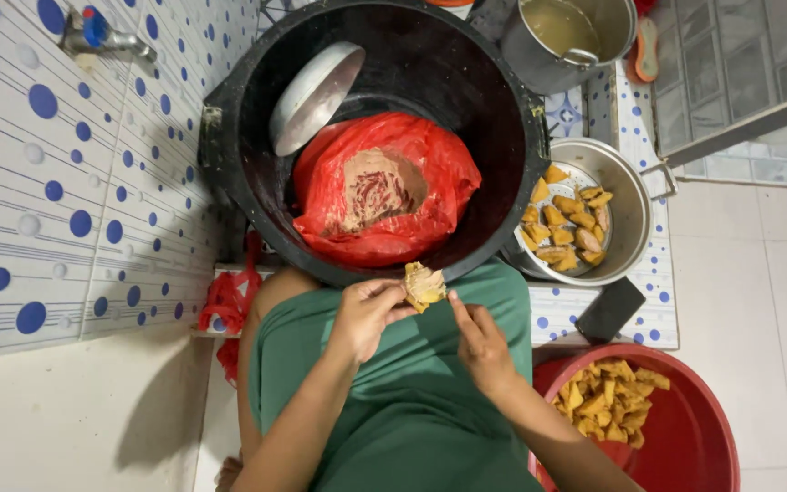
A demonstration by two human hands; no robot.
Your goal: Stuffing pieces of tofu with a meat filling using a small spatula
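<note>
A green garment (412,401) covers the lap closest to the lens, and both bare forearms rise from the bottom edge to meet above it. The left hand (368,312) is bent at the wrist, fingers curled inward, pinching a yellow-brown fried piece (424,286) between thumb and fingertips. The right hand (477,335) sits just beside it, index finger stretched up so its tip touches the lower edge of the same piece; its other fingers are loosely folded, and whether they close on anything I cannot tell. So the piece is held by 1 hand and steadied by the other, above the lap.

Just beyond the grip stands a large black tub (503,118) holding a red plastic bag (439,173) of brownish filling and a tilted metal lid (313,96). To the right of the grip, a steel pot (632,214) holds stuffed pieces. Below and right of the grip, a red basin (694,428) holds more yellow pieces. A dark rectangular block (610,310) lies between pot and basin.
</note>
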